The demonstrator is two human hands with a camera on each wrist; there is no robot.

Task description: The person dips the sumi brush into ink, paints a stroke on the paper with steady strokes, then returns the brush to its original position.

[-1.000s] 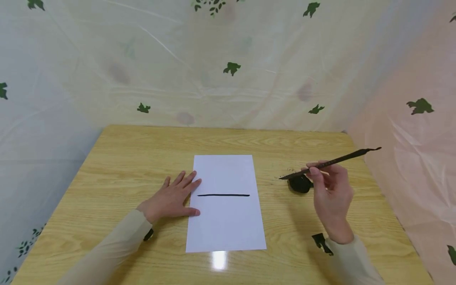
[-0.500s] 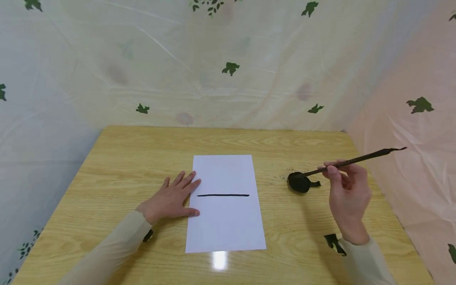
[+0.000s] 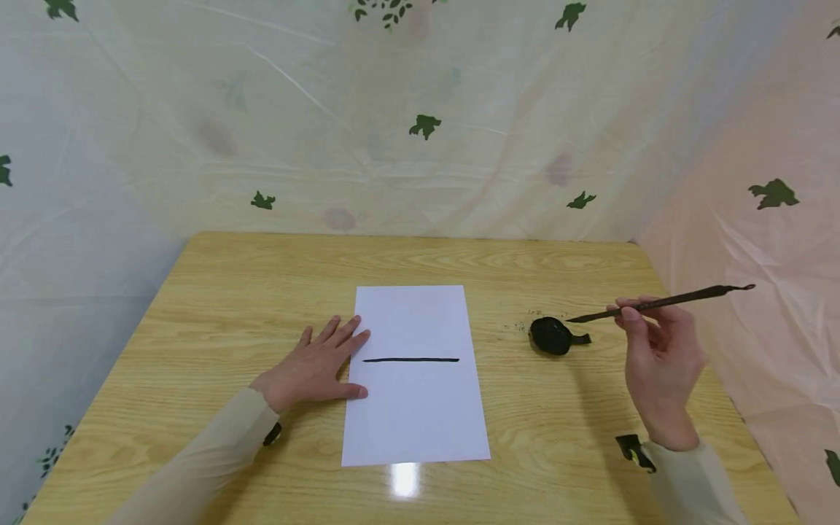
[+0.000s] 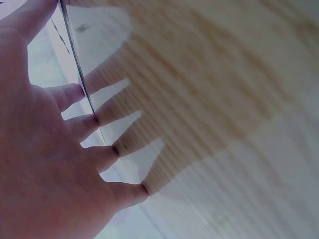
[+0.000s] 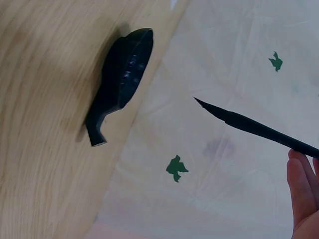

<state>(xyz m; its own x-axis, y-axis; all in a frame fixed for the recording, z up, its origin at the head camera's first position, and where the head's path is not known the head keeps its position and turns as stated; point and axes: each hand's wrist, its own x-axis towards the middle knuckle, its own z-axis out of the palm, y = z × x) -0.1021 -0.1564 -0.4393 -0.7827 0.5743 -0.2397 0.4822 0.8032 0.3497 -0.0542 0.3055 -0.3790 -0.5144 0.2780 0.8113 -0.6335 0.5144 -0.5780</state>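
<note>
My right hand (image 3: 663, 364) pinches a dark writing brush (image 3: 676, 300) by its handle, the pointed bristles aimed left. In the right wrist view the brush (image 5: 254, 125) is held clear of the small black ink dish (image 5: 124, 69), which has a short bent handle. From the head view the bristle tip sits just past the upper right rim of the ink dish (image 3: 550, 337). My left hand (image 3: 315, 372) lies flat with fingers spread, thumb and fingertips on the left edge of a white paper sheet (image 3: 420, 415). One straight black horizontal stroke (image 3: 411, 359) crosses the sheet.
The wooden table (image 3: 249, 277) carries the sheet at its middle and the ink dish to the right. Small dark specks (image 3: 518, 326) dot the wood beside the dish. A pale curtain (image 3: 328, 109) with green leaf shapes hangs behind the table and along both sides.
My right hand moved right with the brush. The bristles went from left of the ink dish, over it, to beyond its right rim. The left hand and sheet stayed put.
</note>
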